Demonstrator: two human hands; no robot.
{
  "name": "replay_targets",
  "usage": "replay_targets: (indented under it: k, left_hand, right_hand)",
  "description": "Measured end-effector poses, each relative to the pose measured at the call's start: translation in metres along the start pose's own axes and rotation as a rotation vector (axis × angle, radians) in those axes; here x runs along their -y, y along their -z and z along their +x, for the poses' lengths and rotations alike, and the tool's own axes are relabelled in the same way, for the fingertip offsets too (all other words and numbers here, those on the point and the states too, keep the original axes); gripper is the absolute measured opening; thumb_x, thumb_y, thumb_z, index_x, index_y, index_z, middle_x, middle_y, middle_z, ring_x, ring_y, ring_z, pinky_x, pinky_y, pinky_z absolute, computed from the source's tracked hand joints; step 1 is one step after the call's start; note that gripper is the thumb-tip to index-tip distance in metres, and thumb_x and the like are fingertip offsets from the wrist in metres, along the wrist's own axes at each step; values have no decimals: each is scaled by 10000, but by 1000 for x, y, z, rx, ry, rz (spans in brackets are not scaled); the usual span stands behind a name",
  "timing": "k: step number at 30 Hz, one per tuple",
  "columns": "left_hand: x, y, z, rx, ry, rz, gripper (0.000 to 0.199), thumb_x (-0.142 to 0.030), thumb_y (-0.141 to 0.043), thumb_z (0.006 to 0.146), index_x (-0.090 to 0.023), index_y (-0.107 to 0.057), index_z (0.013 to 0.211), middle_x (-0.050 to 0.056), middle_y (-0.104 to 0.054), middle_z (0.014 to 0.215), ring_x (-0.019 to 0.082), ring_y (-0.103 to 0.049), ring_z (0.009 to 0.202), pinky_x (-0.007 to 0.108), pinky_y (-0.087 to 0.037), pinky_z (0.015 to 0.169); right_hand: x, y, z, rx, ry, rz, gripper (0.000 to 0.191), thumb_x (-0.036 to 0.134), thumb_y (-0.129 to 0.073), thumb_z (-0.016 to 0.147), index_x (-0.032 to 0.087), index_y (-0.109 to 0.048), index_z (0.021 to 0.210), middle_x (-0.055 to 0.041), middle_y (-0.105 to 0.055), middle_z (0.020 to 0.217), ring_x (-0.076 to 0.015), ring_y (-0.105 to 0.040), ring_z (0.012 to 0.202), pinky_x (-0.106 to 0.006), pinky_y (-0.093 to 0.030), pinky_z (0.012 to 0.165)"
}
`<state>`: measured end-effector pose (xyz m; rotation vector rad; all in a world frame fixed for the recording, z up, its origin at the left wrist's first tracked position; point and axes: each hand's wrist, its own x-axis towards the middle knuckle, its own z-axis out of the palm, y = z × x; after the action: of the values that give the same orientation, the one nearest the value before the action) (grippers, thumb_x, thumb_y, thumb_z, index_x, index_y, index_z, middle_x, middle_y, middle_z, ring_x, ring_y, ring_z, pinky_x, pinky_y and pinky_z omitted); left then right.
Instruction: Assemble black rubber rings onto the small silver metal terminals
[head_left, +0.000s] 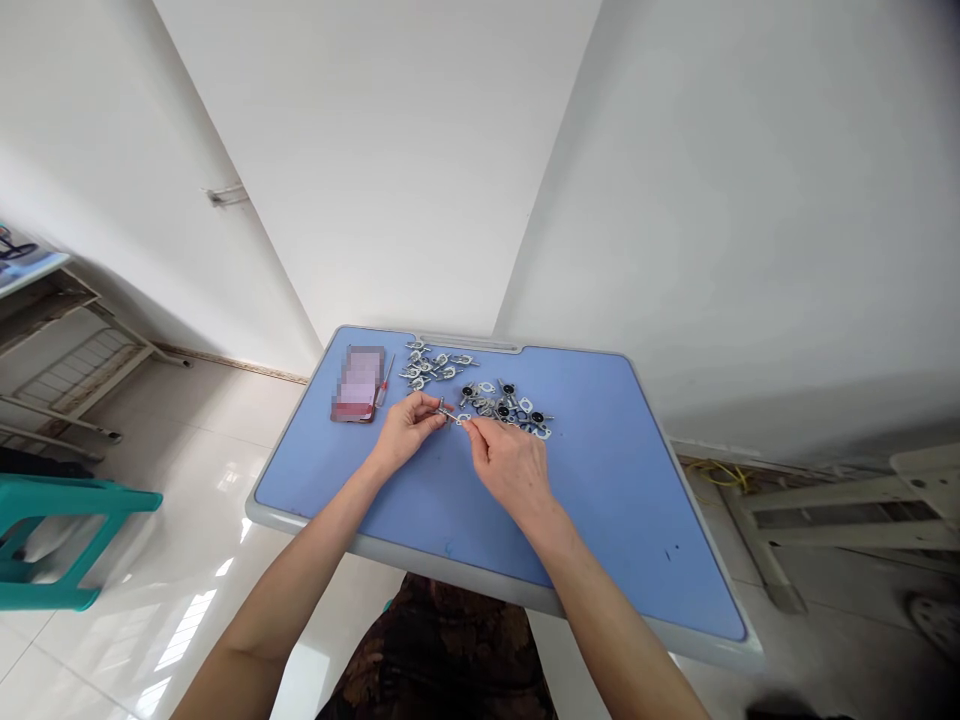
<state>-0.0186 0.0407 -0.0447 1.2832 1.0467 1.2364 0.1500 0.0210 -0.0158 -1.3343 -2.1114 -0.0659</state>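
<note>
My left hand is closed in a pinch on a small metal fitting above the blue desk. My right hand is beside it, thumb and forefinger pinching a thin flat metal plate with a hole, close against the fitting. Just past my right hand lies a loose pile of metal parts with black round caps and flat oval plates. Farther back, to the left of the pile, sits a group of small metal fittings. Fine detail between my fingertips is too small to make out.
The blue desk stands against a white wall. On its left lie a phone and a thin screwdriver with a red and clear handle. A green stool is on the floor at left; a metal frame stands at right.
</note>
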Motion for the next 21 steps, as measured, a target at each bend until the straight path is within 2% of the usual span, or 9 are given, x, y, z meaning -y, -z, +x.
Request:
replay_targets:
  k: [6, 14, 18, 21]
  left_hand:
    - [-4, -2, -5, -26, -103, 173, 162, -217, -608, 797, -151, -556, 936, 90, -684, 1015, 175, -651, 893, 289, -485, 816]
    - [-12, -5, -9, -66, -228, 308, 158, -205, -565, 835, -172, -575, 989, 80, -677, 1041, 174, -651, 924, 297, -489, 853]
    - [-9, -5, -8, -67, -182, 254, 161, -225, -583, 825, -168, -578, 976, 80, -683, 1027, 170, -653, 887, 292, -492, 821]
    - [-8, -4, -5, -70, -112, 86, 192, -268, -636, 789, -157, -575, 934, 86, -691, 999, 173, -658, 844, 302, -498, 792]
  right_hand:
    - [-4, 6, 2, 43, -58, 118, 314, 274, -426, 917, 185, -618, 685, -15, -622, 567, -129, -534, 506, -250, -268, 515]
    - [-6, 10, 4, 81, -73, 201, 268, 283, -442, 904, 190, -644, 755, -11, -648, 619, -136, -550, 525, -254, -330, 537]
    - [-7, 10, 4, 81, -92, 226, 250, 294, -461, 894, 194, -658, 776, -11, -652, 621, -141, -561, 532, -258, -350, 535]
    - [-7, 9, 4, 51, -96, 264, 209, 296, -492, 876, 201, -666, 809, -17, -676, 675, -154, -589, 590, -264, -391, 575]
